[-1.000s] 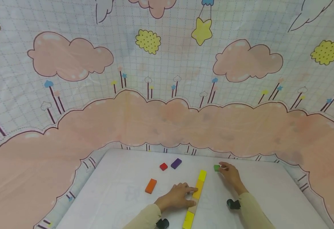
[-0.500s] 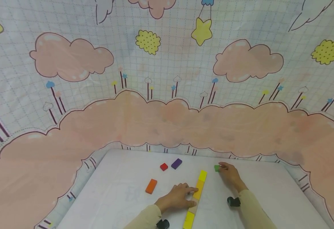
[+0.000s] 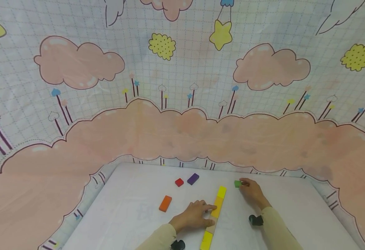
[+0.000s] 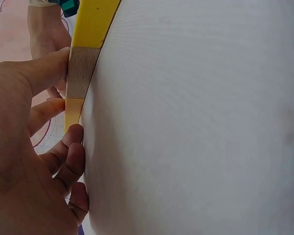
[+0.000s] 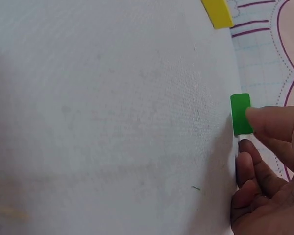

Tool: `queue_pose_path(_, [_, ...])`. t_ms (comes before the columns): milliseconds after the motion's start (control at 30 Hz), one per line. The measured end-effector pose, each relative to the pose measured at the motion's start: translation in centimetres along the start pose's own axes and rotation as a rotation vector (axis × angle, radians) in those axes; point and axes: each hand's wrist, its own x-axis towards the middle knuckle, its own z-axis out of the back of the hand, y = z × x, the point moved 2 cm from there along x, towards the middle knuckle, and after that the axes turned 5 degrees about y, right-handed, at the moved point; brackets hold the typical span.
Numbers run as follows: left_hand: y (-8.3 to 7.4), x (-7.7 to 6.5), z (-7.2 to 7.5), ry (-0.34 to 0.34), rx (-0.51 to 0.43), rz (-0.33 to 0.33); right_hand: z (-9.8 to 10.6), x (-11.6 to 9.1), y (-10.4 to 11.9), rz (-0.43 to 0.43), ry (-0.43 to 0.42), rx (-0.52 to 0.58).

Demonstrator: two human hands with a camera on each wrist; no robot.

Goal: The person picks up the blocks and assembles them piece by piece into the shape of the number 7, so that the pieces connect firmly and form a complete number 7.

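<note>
Apparently, the left hand (image 3: 193, 214) is resting open against the row of blocks (image 3: 214, 215), probably steadying its line, while the right hand (image 3: 251, 190) is pinching the green block (image 3: 237, 184) right of the row's far end.

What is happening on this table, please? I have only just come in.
A person is handling blocks on a white table. The left hand touches a straight row of yellowish and plain wood blocks. The right hand pinches a green block, apart from the row, to the right of its far end. An orange block, a red block and a purple block lie loose to the left of the row.
</note>
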Motion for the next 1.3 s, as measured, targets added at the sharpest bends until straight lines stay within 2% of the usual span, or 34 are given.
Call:
queue_pose_path(233, [0.0,-0.1,-0.1,0.005,-0.003,0.006,-0.2,-0.1,0.0,-0.026,-0.013,-0.006])
queue_pose_path(833, [0.3,0.1,-0.4,0.014,-0.001,0.001,-0.1,-1.1,-0.4,0.013,-0.052,0.03])
queue_pose_path(1300, [0.4,0.0,-0.2,0.007,0.007,-0.008,0.4,-1.9,1.5,0.065,-0.081,0.071])
